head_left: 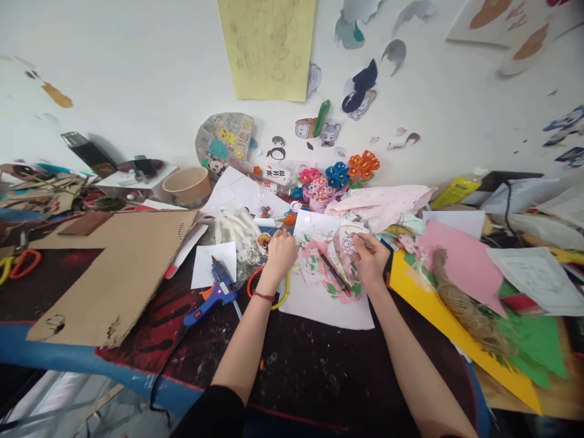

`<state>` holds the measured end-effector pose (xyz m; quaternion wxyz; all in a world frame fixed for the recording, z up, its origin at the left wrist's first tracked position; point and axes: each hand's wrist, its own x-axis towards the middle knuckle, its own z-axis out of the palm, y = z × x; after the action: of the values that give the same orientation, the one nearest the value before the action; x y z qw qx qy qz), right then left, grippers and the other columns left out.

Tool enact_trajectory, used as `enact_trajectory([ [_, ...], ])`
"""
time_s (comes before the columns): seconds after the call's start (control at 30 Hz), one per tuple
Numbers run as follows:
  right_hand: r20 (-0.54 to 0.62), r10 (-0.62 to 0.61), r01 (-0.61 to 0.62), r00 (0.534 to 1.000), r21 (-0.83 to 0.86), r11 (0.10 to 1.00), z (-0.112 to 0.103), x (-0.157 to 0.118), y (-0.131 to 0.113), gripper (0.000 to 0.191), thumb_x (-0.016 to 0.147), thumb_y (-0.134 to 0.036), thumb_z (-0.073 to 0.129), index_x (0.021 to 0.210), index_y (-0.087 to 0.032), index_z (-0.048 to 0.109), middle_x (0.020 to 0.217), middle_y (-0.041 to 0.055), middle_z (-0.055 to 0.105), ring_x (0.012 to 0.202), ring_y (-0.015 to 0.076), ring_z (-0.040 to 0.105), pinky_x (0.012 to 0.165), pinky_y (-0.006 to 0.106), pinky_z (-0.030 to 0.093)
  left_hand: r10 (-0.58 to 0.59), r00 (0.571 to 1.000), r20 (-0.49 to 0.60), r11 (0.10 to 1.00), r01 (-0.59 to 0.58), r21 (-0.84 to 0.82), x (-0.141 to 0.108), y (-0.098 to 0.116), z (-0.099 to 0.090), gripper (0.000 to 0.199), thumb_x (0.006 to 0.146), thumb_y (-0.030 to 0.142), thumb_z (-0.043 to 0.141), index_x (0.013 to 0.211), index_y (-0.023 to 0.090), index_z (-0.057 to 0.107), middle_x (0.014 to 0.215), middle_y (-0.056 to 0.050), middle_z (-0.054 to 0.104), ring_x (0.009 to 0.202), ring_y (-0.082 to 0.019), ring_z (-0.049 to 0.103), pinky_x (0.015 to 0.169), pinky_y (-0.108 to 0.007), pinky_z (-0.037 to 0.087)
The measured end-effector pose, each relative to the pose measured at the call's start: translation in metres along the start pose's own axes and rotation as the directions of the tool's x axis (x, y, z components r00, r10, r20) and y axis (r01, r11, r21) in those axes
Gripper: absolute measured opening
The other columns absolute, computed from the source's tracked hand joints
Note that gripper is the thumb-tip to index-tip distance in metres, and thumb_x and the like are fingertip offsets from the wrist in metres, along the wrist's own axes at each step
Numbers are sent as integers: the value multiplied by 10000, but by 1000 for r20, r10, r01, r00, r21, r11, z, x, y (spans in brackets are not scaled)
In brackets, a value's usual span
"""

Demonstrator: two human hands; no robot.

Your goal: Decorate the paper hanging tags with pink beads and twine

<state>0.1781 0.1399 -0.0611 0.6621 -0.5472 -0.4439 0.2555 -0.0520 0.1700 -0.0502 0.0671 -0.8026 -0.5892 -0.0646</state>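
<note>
My right hand (371,258) pinches the edge of a small paper cutout (347,243) with a line drawing on it, above a white sheet of paper (328,316). My left hand (281,250) is closed at the sheet's left edge; what its fingers hold, if anything, is hidden. Beside it lies a round brown-and-orange picture piece (263,243). Pink and green paper scraps (314,255) and a dark pen with a red end (335,275) rest on the sheet. Scissors with orange and yellow handles (286,293) lie partly under my left wrist.
A blue glue gun (214,297) sits left of my left arm, near clear plastic bags (241,237). Large cardboard (132,267) covers the table's left. Yellow paper (438,304) and twine (465,304) lie at right. Beaded flowers (337,175) stand by the wall.
</note>
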Motion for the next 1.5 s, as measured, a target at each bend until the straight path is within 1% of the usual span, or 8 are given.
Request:
enact_trajectory([
  [0.2,24,-22,22,999,-5,1000,-5,18,9,277,904,-367,650,1059,-138,634,990,43,662,866,158,650,781,356,567,-16,1000,17,1000,16,-23,4,-2,-1,333,946,359,600,1193,136,597,1186,-96,630,1045,-208,637,905,-421,560],
  [0.37,117,0,2,993,-15,1000,8,12,9,303,931,-372,610,1132,-145,617,1095,68,652,929,173,651,803,373,570,-68,998,8,994,68,-90,3,0,-1,334,948,367,596,1191,137,597,1171,-92,635,1024,-202,643,887,-413,565],
  [0.6,199,35,-43,979,37,998,22,3,-35,313,751,-447,769,884,-170,707,761,2,660,600,106,562,481,225,443,-79,993,-92,945,45,-324,-7,0,-25,218,937,233,563,1071,93,662,1215,-162,659,1125,-261,628,1130,-500,355],
  [0.73,281,55,-80,958,77,994,43,-5,-53,314,707,-470,776,835,-189,722,654,-13,635,482,92,479,409,235,382,-130,977,-169,842,19,-539,-19,6,-43,302,968,197,462,1225,185,620,1206,-102,698,1089,-229,656,1013,-372,448],
  [0.9,304,59,-92,951,95,991,62,-27,-46,287,752,-477,739,842,-207,712,737,13,679,582,124,564,479,250,442,-180,962,-207,642,-45,-766,-28,22,-42,333,1030,346,378,1118,175,650,937,-31,743,775,-122,667,709,-215,496],
  [1.1,404,57,-90,913,64,994,60,-30,-37,257,770,-461,736,829,-212,720,796,29,713,654,152,613,566,279,490,-238,947,-213,481,-76,-873,-25,29,-36,321,1009,380,436,986,173,681,890,-34,735,779,-131,651,690,-228,475],
  [1.3,414,48,-60,909,16,998,55,-29,-30,254,798,-455,715,846,-206,709,802,30,728,645,153,627,572,286,493,-223,959,-174,413,-69,-908,-25,25,-34,220,975,312,518,978,177,691,903,-31,746,772,-127,646,684,-233,467],
  [1.5,374,-85,118,924,-65,991,45,-41,-52,174,851,-403,678,870,-236,721,847,20,739,752,170,664,672,309,517,-185,963,-195,422,-101,-901,-37,25,-51,187,969,299,545,1003,189,691,907,-21,743,761,-111,638,678,-235,458],
])
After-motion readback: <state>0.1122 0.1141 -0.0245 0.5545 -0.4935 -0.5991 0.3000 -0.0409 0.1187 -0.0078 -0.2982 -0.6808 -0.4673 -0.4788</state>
